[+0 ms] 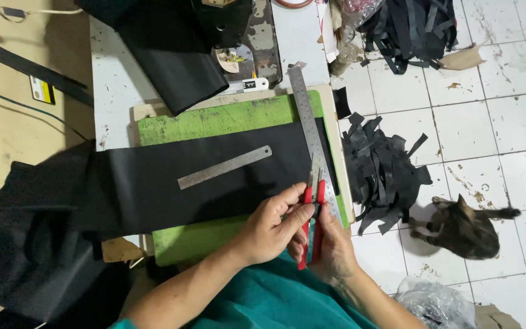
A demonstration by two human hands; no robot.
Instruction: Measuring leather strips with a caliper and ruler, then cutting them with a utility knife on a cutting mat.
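Note:
My left hand (270,224) and my right hand (330,244) meet over the near right corner of a green cutting mat (214,119). Together they hold two red-handled utility knives (313,213), blades pointing away from me. A wide strip of black material (153,183) lies across the mat. A short steel ruler (224,167) rests at an angle on the strip. A long steel ruler (309,131) runs along the strip's right end, just beyond the blades.
A roll of black material (171,52) and a dark machine (232,27) stand at the far side of the white table (114,79). Black offcuts (382,170) lie heaped on the tiled floor, more at the top (412,27). A cat (461,228) sits at right. Black cloth (38,244) hangs at left.

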